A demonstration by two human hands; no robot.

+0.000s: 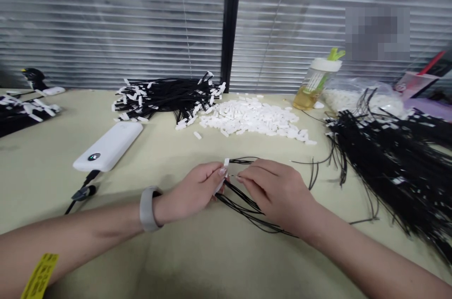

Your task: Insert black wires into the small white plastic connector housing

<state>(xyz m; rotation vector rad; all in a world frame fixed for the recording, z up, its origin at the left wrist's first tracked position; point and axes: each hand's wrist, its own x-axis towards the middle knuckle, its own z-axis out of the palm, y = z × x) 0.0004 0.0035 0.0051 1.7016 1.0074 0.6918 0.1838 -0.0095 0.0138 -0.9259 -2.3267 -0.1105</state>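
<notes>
Near the middle of the table, my left hand [197, 189] is closed around white plastic connector housings [226, 162], thumb on top. Black wires [243, 197] run from the housings to the right, passing beneath my other hand. My right hand [278, 190] pinches a thin black wire between thumb and fingertips. The wire's bare metal end [231, 175] points at the housing and is very close to it; whether it has entered cannot be made out. My palm and fingers hide part of the wires.
Behind lie a heap of loose white housings [252, 117] and a bundle of finished black harnesses [169, 94]. A white power bank [109, 146] with a cable sits at left. Many black wires [391, 172] spread over the right side, near a drink bottle [314, 84] and a plastic bag [363, 94].
</notes>
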